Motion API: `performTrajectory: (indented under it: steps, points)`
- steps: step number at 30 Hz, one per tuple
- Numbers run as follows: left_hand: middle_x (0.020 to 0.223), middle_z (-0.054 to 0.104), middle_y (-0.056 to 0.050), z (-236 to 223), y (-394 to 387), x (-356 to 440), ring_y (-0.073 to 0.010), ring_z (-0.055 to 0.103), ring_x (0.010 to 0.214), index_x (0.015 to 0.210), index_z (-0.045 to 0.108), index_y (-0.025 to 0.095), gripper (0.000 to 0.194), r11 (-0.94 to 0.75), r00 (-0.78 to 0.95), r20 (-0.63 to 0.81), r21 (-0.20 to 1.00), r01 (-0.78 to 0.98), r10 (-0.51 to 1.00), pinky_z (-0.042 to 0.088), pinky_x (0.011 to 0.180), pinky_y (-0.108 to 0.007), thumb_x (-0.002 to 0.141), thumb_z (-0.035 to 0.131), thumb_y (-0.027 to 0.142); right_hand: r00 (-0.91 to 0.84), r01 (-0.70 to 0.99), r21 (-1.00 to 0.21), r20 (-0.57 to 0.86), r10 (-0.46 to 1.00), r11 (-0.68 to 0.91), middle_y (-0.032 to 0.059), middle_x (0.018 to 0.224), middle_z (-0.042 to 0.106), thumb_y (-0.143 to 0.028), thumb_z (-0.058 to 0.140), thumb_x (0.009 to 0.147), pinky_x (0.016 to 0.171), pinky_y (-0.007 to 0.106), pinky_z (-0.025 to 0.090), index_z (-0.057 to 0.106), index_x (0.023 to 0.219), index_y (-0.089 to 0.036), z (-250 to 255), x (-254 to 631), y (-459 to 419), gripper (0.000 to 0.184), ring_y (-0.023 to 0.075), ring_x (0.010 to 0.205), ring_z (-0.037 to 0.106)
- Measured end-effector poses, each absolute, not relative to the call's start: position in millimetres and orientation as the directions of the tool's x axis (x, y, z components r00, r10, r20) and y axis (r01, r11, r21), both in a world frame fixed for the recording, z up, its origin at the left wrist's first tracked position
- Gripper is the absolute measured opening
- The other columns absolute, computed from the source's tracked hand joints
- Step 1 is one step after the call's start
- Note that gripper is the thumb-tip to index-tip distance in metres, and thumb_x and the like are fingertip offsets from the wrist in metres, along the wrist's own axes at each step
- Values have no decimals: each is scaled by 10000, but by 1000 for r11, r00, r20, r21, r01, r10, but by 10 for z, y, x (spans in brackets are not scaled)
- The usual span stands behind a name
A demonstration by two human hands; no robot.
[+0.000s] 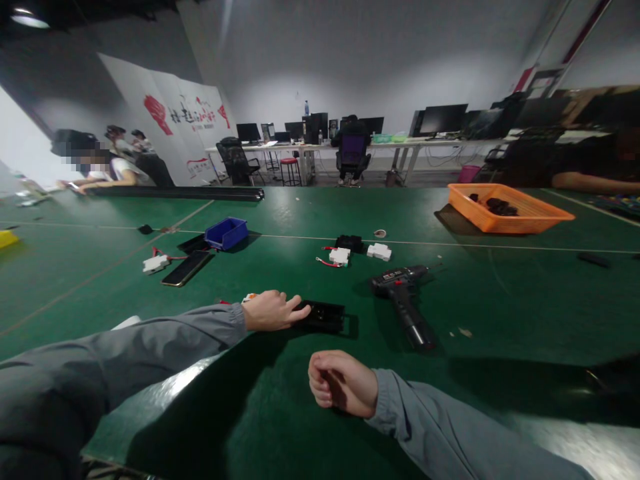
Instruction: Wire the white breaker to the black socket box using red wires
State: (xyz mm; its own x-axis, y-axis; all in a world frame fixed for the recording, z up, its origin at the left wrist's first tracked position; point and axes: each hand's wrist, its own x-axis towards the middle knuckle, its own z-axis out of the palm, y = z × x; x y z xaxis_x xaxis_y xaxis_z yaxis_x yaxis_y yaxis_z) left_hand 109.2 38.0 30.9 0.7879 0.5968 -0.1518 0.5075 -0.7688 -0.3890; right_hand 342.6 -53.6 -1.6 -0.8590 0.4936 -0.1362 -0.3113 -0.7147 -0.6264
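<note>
My left hand (273, 311) rests on the green table (500, 300) with its fingers stretched out, the fingertips touching the left end of a flat black plastic part (324, 315). Nothing is gripped in it. My right hand (340, 383) lies near the table's front edge, fingers curled loosely inward; I see nothing inside them. A black cordless drill (404, 300) lies on its side to the right of the black part, about a hand's width from it. Both arms wear grey sleeves.
Farther back lie white connector blocks with red wires (340, 256), a black block (350, 242), a blue bin (227, 233), a phone (187, 268) and an orange tray (507, 208). People sit at the far left and right; desks with monitors line the back wall.
</note>
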Motion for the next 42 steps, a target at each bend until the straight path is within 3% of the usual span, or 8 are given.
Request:
performTrajectory:
  steps: [8,14,20,25,30,35,42]
  points:
    - [1068,608,-98,259,394,1030,-183,650,723,1403,372,297,430,-739,776,-109,-412,534,622,456,603,-298,985,421,388,-851,-269,-658,-181,494,-704,-39,525,444,-283,602,797,487,255,253,533,649,-148,11,3411,-552,212,79,454,400]
    - [1017,625,-85,238,607,845,-193,671,760,1350,449,288,383,-675,692,-63,-304,673,719,484,655,-314,1011,331,421,-846,-269,-666,-182,502,-696,-47,525,438,-290,618,801,494,258,246,528,655,-149,22,3413,-559,222,74,451,396]
    - [1142,658,-107,339,923,627,-251,703,876,1293,486,260,402,-311,309,-44,-236,921,950,499,758,-357,990,327,470,-840,-261,-665,-201,504,-700,-48,524,449,-299,662,768,494,259,238,533,662,-145,47,3415,-566,226,70,449,399]
    - [1094,691,-165,382,1128,398,-298,710,839,1224,487,165,435,-119,127,15,-248,961,992,494,727,-380,994,238,438,-839,-268,-642,-211,502,-718,-44,518,450,-280,641,776,496,264,239,542,674,-146,26,3410,-556,195,80,458,403]
    - [984,719,-156,321,1217,170,-301,703,859,1171,487,150,464,113,-112,20,-138,984,994,482,702,-349,982,212,473,-835,-280,-601,-233,499,-749,-37,545,461,-270,654,783,500,261,251,543,691,-138,20,3428,-541,195,78,480,419]
    - [958,722,-167,277,1227,71,-331,700,848,1162,487,155,497,166,-163,40,-107,980,986,489,706,-394,978,183,502,-831,-264,-584,-267,489,-768,-31,558,464,-299,635,805,503,257,264,558,709,-135,22,3444,-503,206,86,495,430]
    - [952,720,-146,248,1233,49,-299,705,829,1128,485,167,457,144,-140,79,-53,988,987,488,675,-366,995,177,476,-830,-235,-553,-314,461,-799,-12,582,492,-352,633,794,505,259,305,595,750,-123,12,3424,-434,235,96,507,464]
